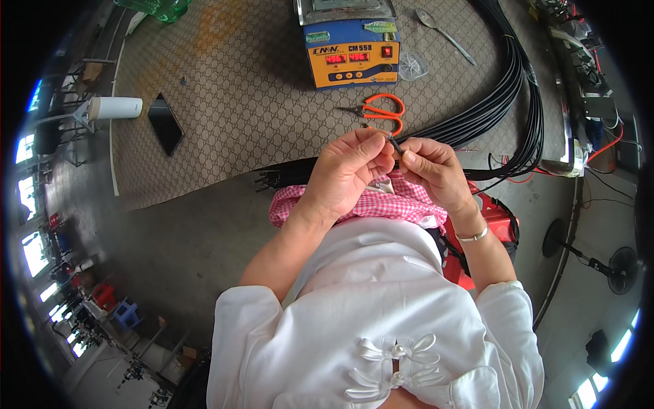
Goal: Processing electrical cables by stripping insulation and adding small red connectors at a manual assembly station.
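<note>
Both hands meet near the table's front edge over a short black cable end (396, 145). My right hand (436, 172) pinches it between thumb and fingers. My left hand (349, 167) is closed at the cable's tip, thumb against forefinger; the fine detail there is too small to make out. Just beyond the hands lie scissors (387, 107) with orange handles, their dark blades pointing left. A thick bundle of black cables (487, 109) curves across the table's right side and runs on under my hands, with several cable ends (269, 180) sticking out at the left.
A blue and yellow box with a lit red display (351, 65) stands at the back. Right of it are a small clear dish (413, 65) and a spoon (446, 37). A phone (165, 125) and a white cup (116, 108) are at the left. Pink checked cloth (289, 204) covers my lap.
</note>
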